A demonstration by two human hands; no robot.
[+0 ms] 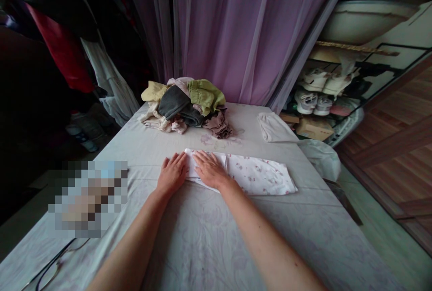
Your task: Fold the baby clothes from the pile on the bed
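Observation:
A white garment with a small print (258,175) lies folded into a long strip across the covered table (199,246); its exact kind I cannot make out. My left hand (173,171) rests at the strip's left end, palm down with fingers stretched out. Beside it, my right hand (209,169) lies flat on top of the cloth, fingers extended. The garment's right part stretches out uncovered past my right wrist. Both palms hide some of the left portion.
Toward the back sits a heap of crumpled clothes (175,104). A folded white cloth (276,127) lies at the back right. Cords (50,261) and a blurred-out patch are at the left. Purple curtains (222,34) hang behind; shoes (313,102) stand on a rack at right.

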